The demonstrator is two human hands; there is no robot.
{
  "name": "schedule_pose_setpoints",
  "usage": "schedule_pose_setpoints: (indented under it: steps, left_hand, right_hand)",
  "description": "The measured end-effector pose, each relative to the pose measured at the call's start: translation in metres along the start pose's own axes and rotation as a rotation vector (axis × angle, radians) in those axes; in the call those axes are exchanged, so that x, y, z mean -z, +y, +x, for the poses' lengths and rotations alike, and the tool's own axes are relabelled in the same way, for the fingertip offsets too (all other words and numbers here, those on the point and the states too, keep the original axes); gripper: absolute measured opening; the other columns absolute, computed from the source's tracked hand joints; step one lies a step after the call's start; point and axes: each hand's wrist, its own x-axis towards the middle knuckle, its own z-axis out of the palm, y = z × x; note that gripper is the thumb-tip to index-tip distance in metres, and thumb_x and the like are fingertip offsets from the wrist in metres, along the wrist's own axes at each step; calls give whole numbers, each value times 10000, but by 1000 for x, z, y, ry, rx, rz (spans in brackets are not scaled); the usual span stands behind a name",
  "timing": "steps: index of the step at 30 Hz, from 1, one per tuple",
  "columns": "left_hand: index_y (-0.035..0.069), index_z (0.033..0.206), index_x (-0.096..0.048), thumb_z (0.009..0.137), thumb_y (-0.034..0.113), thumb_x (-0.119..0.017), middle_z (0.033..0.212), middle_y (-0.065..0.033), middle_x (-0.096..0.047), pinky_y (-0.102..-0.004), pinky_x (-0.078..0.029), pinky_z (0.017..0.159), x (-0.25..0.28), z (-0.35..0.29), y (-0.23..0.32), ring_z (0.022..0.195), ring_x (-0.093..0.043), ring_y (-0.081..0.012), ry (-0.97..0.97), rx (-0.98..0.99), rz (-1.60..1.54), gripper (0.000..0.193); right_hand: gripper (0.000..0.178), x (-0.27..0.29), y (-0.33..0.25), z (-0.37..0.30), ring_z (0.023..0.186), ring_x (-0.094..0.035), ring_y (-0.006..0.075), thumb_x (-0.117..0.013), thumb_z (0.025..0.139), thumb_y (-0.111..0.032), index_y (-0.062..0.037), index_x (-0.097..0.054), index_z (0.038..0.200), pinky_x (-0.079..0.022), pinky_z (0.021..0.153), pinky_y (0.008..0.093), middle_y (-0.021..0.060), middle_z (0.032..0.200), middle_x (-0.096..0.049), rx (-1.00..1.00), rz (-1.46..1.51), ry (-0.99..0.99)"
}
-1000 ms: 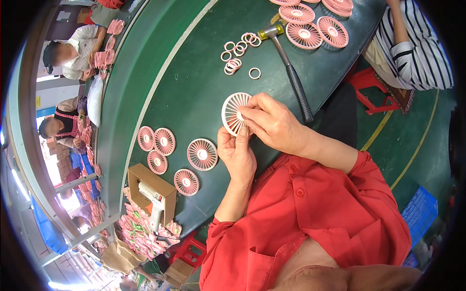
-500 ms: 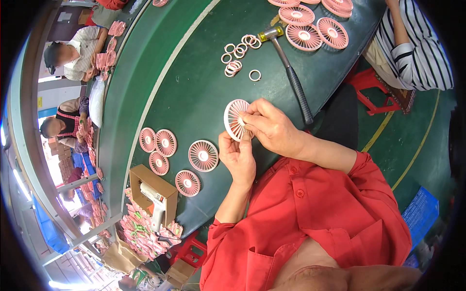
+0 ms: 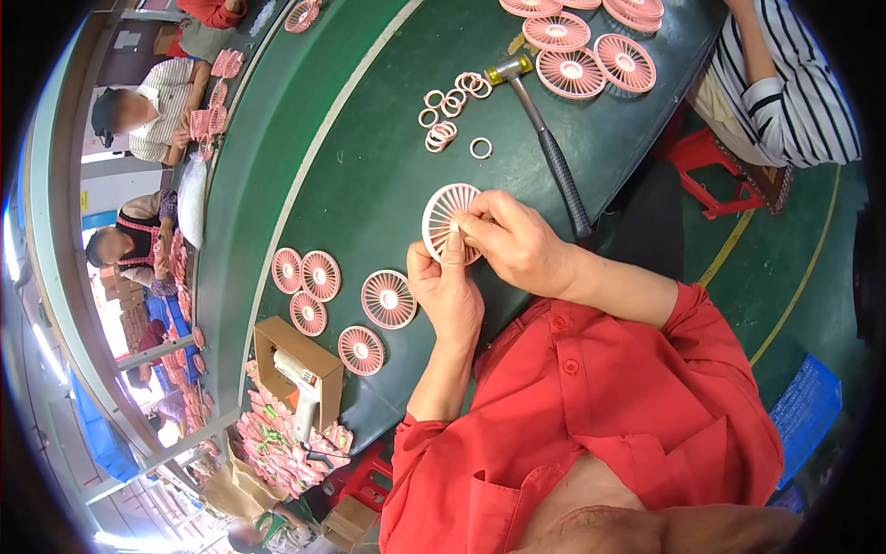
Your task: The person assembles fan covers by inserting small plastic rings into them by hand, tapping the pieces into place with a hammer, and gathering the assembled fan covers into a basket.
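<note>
Wheel (image 3: 447,205): and here it is, pink and spoked, tilting above the worktop (image 3: 388,175), its longer outline running from far to near.
Left hand (image 3: 447,300): this grip is pinching the wheel's near edge, the thumb reaching up toward the hub; the wheel is lying just beyond it.
Right hand (image 3: 524,247): coming in from the right side, its grip is grasping the wheel around the hub; the fingertips are hiding any small part there, so I cannot tell.
Nearer hand: neither is winning, both are touching the wheel.
Loose ring (image 3: 481,148): lying beyond the hands, apart from the clustered rings (image 3: 441,137), with the hammer (image 3: 559,168) resting to its right.
Cardboard box (image 3: 329,392): standing open at the left, a white gun-shaped tool (image 3: 307,406) leaning in it, handle sticking out.
Pink pile (image 3: 281,448): spreading beside the box, showing green bits.
</note>
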Motion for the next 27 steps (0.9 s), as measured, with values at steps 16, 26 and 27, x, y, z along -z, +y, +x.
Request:
schedule_pose_setpoints:
  steps: [16, 26, 27]
  left_hand:
    - [46, 877, -511, 918, -13, -650, 887, -59, -650, -249, -542, 719, 8, 4, 0, 766, -624, -99, 25, 62, 29, 157]
    - [15, 970, -547, 920, 26, -674, 970, -54, -647, -258, -533, 815, 16, -7, 15, 871, -625, -94, -75, -19, 156, 137]
    - [15, 970, -547, 920, 26, -674, 970, -54, -647, -258, -533, 815, 18, -10, 15, 871, -625, -94, -73, -15, 156, 137]
  right_hand:
    - [339, 6, 0, -5, 779, -620, 249, -764, 751, -44, 24, -649, 1062, -539, 658, 320, 121, 959, -566, 43, -108, -81]
    - [408, 20, 11, 8, 719, -561, 327, -729, 861, -352, 10, -541, 882, -447, 646, 396, 143, 797, -543, -357, 211, -288]
    - [408, 20, 8, 7, 719, -561, 327, -729, 861, -352, 10, -541, 882, -447, 646, 396, 143, 797, -543, -360, 211, -289]
